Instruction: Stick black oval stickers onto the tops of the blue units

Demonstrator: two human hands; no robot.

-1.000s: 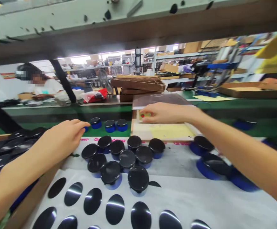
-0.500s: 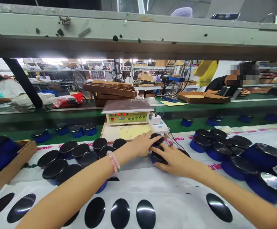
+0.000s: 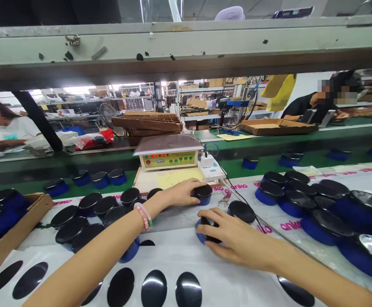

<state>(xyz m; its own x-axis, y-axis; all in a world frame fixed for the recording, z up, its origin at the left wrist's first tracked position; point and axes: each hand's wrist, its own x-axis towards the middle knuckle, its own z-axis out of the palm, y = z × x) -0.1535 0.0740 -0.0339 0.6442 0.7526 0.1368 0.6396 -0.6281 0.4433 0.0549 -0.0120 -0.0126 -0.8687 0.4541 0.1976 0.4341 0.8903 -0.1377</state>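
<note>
My left hand (image 3: 183, 192) is closed around the left side of a short round blue piece with a glossy black top (image 3: 204, 194), near the white power strip. Closer to me, the fingers of my right hand (image 3: 237, 234) wrap over a second such blue piece (image 3: 201, 231), covering much of its top. Both pieces sit low over the white covering, and a gap separates them. Right of these lies another round piece with a black top (image 3: 241, 211), touched by neither hand. Several black oval discs (image 3: 154, 288) lie on a white sheet in front.
Groups of blue pieces stand left (image 3: 88, 204) and right (image 3: 297, 200), beside a cardboard box (image 3: 19, 226). A control box with lit buttons (image 3: 170, 158) sits ahead, next to the power strip (image 3: 211, 170) and its cable. A shelf beam (image 3: 186, 42) crosses above. Two people work beyond.
My right hand has drawn its blue piece toward me, away from the one at my left hand. The two pieces, close together before, now stand apart. The view has shifted slightly.
</note>
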